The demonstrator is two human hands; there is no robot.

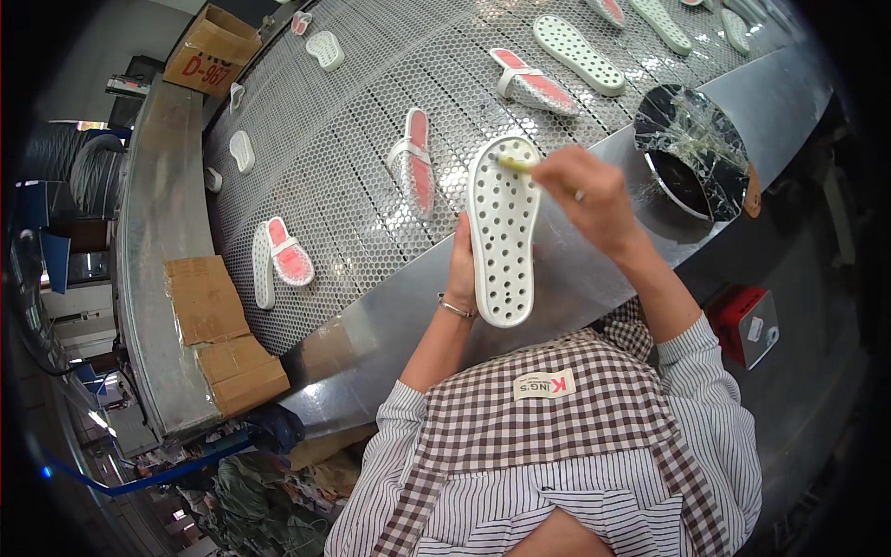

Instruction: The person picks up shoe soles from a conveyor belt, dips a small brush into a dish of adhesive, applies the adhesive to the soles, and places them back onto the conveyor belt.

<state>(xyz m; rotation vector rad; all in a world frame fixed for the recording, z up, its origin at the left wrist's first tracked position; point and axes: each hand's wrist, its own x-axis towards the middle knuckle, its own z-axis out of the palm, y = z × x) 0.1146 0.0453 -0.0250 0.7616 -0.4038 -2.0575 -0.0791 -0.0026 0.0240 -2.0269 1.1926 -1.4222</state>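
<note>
While the left hand [460, 265] holds a sole [504, 234], the right [588, 195] pinches a blurred stick [513, 163].

Over on the cardboard carton [217, 46] I see red letters and digits below black print. The cream label [545, 384] on the checked apron [548, 429] carries dark lettering and one big red letter. The white sticker [756, 330] is too small to read.

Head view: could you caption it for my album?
Left hand supports a white perforated sole; right hand holds a yellowish tool over it.
</note>
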